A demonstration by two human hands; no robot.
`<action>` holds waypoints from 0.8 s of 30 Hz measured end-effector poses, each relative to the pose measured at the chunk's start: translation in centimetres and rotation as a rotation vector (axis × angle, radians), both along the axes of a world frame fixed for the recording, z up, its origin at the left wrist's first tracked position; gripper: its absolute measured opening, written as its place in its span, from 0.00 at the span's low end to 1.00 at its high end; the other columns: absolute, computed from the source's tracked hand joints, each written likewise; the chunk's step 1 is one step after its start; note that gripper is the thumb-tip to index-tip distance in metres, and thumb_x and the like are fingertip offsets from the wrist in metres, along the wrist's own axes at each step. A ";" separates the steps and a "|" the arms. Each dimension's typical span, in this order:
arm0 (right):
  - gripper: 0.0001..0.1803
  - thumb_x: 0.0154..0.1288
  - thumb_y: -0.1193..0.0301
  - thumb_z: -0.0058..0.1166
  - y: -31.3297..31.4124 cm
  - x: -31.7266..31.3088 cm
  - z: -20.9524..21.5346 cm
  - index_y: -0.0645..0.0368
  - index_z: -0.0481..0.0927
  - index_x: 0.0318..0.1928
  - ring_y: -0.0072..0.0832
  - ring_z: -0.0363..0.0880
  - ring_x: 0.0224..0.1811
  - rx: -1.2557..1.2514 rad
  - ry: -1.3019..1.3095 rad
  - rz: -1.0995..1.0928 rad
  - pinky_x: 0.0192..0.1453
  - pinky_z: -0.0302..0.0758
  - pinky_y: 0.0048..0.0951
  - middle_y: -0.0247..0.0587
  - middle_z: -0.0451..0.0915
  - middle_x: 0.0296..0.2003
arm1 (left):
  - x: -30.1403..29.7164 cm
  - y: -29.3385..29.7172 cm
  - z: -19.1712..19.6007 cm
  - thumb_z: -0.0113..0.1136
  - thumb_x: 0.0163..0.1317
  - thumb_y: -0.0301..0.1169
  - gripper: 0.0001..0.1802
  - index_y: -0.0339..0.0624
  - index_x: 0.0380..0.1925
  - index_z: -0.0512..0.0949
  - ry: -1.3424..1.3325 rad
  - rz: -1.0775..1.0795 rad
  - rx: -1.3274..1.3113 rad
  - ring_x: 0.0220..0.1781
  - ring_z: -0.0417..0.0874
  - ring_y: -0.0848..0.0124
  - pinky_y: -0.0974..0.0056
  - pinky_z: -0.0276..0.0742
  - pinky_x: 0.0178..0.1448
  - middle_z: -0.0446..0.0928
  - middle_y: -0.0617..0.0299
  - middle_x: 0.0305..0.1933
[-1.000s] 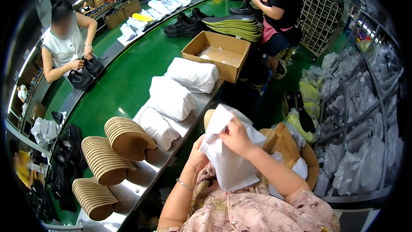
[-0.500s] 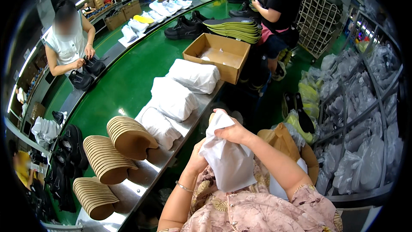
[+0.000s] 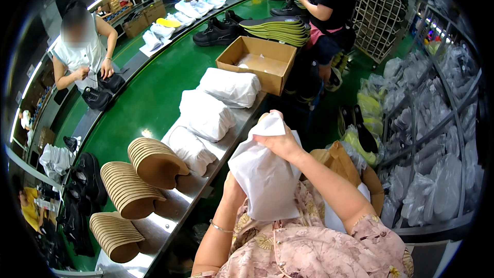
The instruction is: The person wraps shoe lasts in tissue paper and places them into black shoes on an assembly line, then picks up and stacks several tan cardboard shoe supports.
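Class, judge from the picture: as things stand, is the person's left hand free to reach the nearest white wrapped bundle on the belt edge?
Probably not at once. The left hand is under the white paper-wrapped item, which the right hand also grips. The nearest white bundle lies close by on the left, with nothing between.

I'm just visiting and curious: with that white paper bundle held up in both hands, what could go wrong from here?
The white paper bundle is held in the air over the lap, not resting on anything; the right hand pinches its top and the left hand is mostly hidden beneath, so it might slip or the thin paper tear. The wrapped white bundles lie close to the metal edge of the table, so a nudge might push one off.
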State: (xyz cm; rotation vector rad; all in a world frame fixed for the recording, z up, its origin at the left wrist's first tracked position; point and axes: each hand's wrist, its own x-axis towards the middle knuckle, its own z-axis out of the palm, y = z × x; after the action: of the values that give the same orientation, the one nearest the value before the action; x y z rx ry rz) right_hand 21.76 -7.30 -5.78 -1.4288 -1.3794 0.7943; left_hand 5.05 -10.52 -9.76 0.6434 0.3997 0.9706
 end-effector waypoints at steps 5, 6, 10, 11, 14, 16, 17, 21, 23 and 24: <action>0.47 0.43 0.63 0.68 0.8 1.0 -1.3 0.62 0.53 0.59 0.39 0.71 0.49 0.097 -0.286 -0.171 0.59 0.66 0.33 0.47 0.71 0.46 | -0.6 0.3 0.5 0.40 0.67 0.48 0.30 0.32 0.58 0.64 -0.073 0.100 -0.054 0.60 0.70 0.60 0.59 0.65 0.63 0.67 0.51 0.61; 0.49 0.42 0.60 0.68 0.6 1.2 -0.8 0.61 0.51 0.60 0.45 0.70 0.51 0.095 -0.305 -0.171 0.58 0.67 0.37 0.53 0.69 0.48 | -1.4 0.0 0.8 0.39 0.68 0.43 0.23 0.35 0.48 0.72 -0.045 0.130 -0.122 0.51 0.75 0.62 0.60 0.68 0.57 0.73 0.56 0.51; 0.54 0.40 0.58 0.68 0.2 1.1 -1.0 0.60 0.47 0.63 0.53 0.69 0.49 -0.013 -0.505 -0.281 0.56 0.67 0.44 0.61 0.66 0.48 | -2.4 -1.7 0.8 0.47 0.63 0.29 0.08 0.35 0.33 0.71 1.105 0.843 0.383 0.34 0.71 0.65 0.57 0.66 0.45 0.69 0.58 0.31; 0.55 0.40 0.57 0.68 0.1 1.0 -1.5 0.60 0.47 0.63 0.54 0.68 0.49 0.024 -0.532 -0.301 0.55 0.67 0.45 0.60 0.66 0.47 | -2.1 -2.5 1.5 0.49 0.61 0.27 0.10 0.31 0.39 0.70 1.337 1.105 0.889 0.42 0.72 0.60 0.57 0.66 0.50 0.70 0.48 0.39; 0.55 0.40 0.56 0.67 -0.1 -0.1 -2.3 0.60 0.46 0.63 0.55 0.67 0.47 0.108 -0.599 -0.369 0.53 0.67 0.49 0.59 0.65 0.44 | 0.4 -4.6 2.7 0.48 0.65 0.31 0.18 0.29 0.49 0.67 1.242 0.816 1.169 0.51 0.70 0.58 0.62 0.64 0.57 0.69 0.46 0.48; 0.56 0.39 0.56 0.67 -0.4 -1.7 -1.7 0.60 0.45 0.63 0.54 0.66 0.47 0.140 -0.612 -0.419 0.52 0.67 0.50 0.59 0.64 0.44 | 1.5 -3.7 -0.2 0.44 0.68 0.39 0.28 0.29 0.59 0.59 1.152 0.433 0.755 0.61 0.66 0.57 0.61 0.58 0.64 0.65 0.45 0.58; 0.57 0.39 0.57 0.67 -1.2 -2.5 -1.1 0.60 0.44 0.64 0.54 0.66 0.47 0.129 -0.585 -0.347 0.51 0.66 0.50 0.58 0.63 0.44 | 1.7 -2.7 -1.4 0.43 0.68 0.42 0.30 0.30 0.61 0.54 0.939 0.373 0.666 0.63 0.62 0.59 0.61 0.55 0.65 0.60 0.46 0.61; 0.51 0.43 0.63 0.66 -2.6 -4.5 0.2 0.62 0.49 0.64 0.51 0.67 0.50 0.187 -0.438 -0.189 0.54 0.66 0.46 0.58 0.65 0.46 | 2.4 -1.0 -3.5 0.49 0.65 0.46 0.37 0.33 0.65 0.50 0.274 0.265 0.273 0.66 0.60 0.65 0.63 0.55 0.67 0.58 0.53 0.65; 0.45 0.50 0.63 0.63 -2.3 -3.4 0.1 0.63 0.52 0.64 0.46 0.69 0.51 0.260 -0.229 -0.033 0.54 0.67 0.41 0.56 0.67 0.49 | 2.0 -0.9 -3.7 0.56 0.62 0.42 0.34 0.34 0.61 0.57 0.277 0.256 0.154 0.60 0.67 0.67 0.64 0.61 0.63 0.65 0.55 0.59; 0.42 0.54 0.63 0.60 -2.5 -2.7 0.1 0.63 0.53 0.63 0.42 0.70 0.51 0.179 0.026 0.028 0.55 0.67 0.39 0.54 0.68 0.49 | 1.8 -0.9 -3.8 0.60 0.60 0.41 0.33 0.34 0.59 0.60 0.278 0.255 0.095 0.57 0.70 0.68 0.64 0.64 0.62 0.68 0.57 0.56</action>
State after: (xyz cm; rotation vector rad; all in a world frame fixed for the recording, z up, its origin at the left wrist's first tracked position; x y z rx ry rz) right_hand 19.02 -9.79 -5.65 -1.2591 -1.4159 0.6865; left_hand 6.85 -11.40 -13.60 0.8319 0.6977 1.1507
